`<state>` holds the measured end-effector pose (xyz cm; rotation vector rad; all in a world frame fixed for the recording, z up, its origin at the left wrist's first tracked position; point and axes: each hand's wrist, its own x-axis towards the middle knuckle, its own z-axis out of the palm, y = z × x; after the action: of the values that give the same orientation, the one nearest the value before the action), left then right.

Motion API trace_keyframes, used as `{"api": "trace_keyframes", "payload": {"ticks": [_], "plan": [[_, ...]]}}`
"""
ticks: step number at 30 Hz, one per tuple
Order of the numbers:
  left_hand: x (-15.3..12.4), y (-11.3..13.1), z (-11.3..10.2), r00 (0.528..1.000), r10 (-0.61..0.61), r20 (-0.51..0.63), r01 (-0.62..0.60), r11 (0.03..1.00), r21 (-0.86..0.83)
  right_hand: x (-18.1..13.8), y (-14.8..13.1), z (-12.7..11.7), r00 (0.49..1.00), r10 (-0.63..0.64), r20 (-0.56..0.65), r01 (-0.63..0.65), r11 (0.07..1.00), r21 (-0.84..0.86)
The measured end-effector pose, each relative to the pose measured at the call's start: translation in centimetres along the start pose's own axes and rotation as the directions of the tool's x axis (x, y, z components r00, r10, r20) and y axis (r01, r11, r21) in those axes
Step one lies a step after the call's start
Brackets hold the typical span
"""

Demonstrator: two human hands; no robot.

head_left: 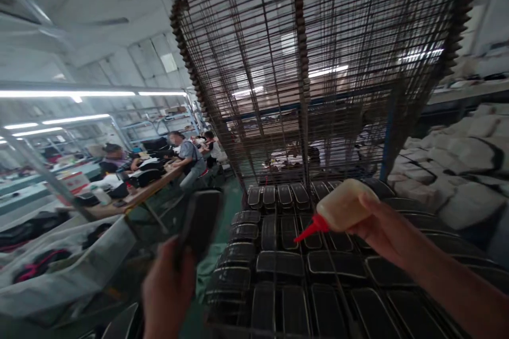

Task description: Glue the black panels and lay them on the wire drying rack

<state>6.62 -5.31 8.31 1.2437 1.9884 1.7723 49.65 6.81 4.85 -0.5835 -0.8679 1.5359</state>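
My left hand (169,280) is closed round the lower end of a dark, flat, oblong piece with rounded corners (202,217), held upright and smeared by motion. My right hand (371,228) grips a squeeze bottle (345,204) with a cloudy, yellowish body. Its red pointed nozzle (312,229) tilts down and to the left. Below the bottle, many similar dark oblong pieces with pale edges (280,263) lie in rows on a wire rack. The nozzle tip is above these pieces; whether it touches any, I cannot tell.
Hinged-looking wire mesh racks (274,63) stand raised behind the pieces. White bundles (457,169) are piled at the right. On the left are a cloth-lined bin (71,280), a work table (139,193) and several seated people (189,153).
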Motion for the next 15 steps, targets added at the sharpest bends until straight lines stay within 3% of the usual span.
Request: {"api": "trace_keyframes", "payload": {"ticks": [2, 5, 7, 10, 12, 13, 15], "plan": [[-2.5, 0.3, 2.9, 0.968, -0.026, 0.248, 0.004, 0.996, 0.092, 0.0, -0.8, -0.2, 1.000, 0.008, -0.005, -0.008, 1.000, 0.000], [-4.2, 0.7, 5.2, 0.810, -0.246, 0.532, 0.306, 0.952, -0.026, 0.1, -2.2, 0.3, 0.999, -0.039, 0.021, 0.040, 0.999, -0.013], [-4.4, 0.7, 5.4, 0.702, -0.380, 0.603, 0.539, 0.836, -0.100, 0.1, -2.8, 1.0, 0.996, -0.073, 0.048, 0.074, 0.997, -0.025], [-4.6, 0.5, 4.5, 0.599, -0.484, 0.638, 0.702, 0.701, -0.128, 0.0, -3.1, 1.8, 0.995, -0.078, 0.064, 0.081, 0.996, -0.031], [-4.1, 0.3, 3.7, 0.582, -0.500, 0.641, 0.727, 0.674, -0.135, -0.2, -3.0, 2.1, 0.997, -0.061, 0.048, 0.061, 0.998, -0.016], [-3.4, 0.3, 3.3, 0.607, -0.502, 0.616, 0.719, 0.677, -0.158, -0.4, -2.8, 2.1, 0.998, -0.049, 0.040, 0.049, 0.999, -0.003], [-1.0, 0.4, 2.1, 0.741, -0.489, 0.460, 0.644, 0.711, -0.281, -0.5, -2.4, 1.9, 0.999, -0.035, 0.027, 0.035, 0.999, 0.021]]}}
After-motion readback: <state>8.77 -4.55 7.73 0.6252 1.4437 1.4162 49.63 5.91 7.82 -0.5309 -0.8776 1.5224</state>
